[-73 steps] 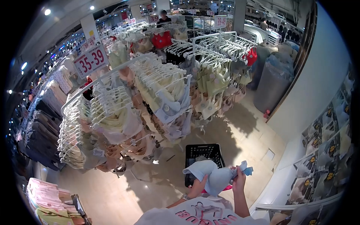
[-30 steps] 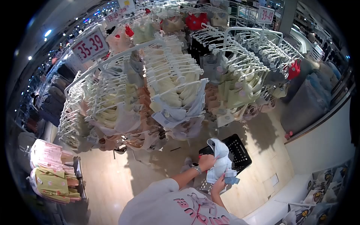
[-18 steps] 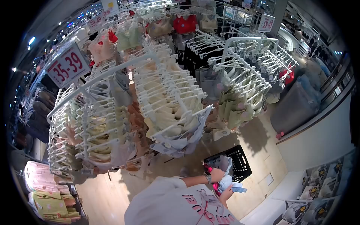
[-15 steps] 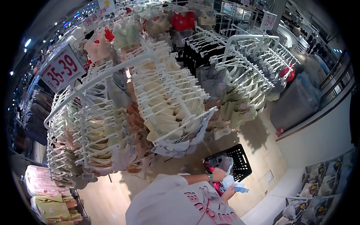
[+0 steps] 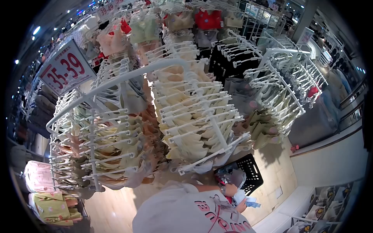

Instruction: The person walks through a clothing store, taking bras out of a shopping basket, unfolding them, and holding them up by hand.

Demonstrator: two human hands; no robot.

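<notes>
My left hand, with a watch on its wrist, reaches across from my white printed shirt. Its fingers are closed at a bunched pale blue cloth, though they are partly hidden. Just below it, my right hand is closed on the same cloth, and a flat light blue end sticks out to the right. Beyond the hands is a black basket with holes in its wall. Grey and dark pink cloth lies in it, close to my left hand.
Racks of pale bras on white hangers fill the space ahead. A "35-39" price sign stands left. Folded pink clothes lie lower left; packaged goods are shelved lower right. Pale floor shows right of the basket.
The view has shifted, so racks and sign appear larger and the racks lie further right and lower. Both hands and the basket sit slightly lower; the hands keep hold of the pale blue cloth.
</notes>
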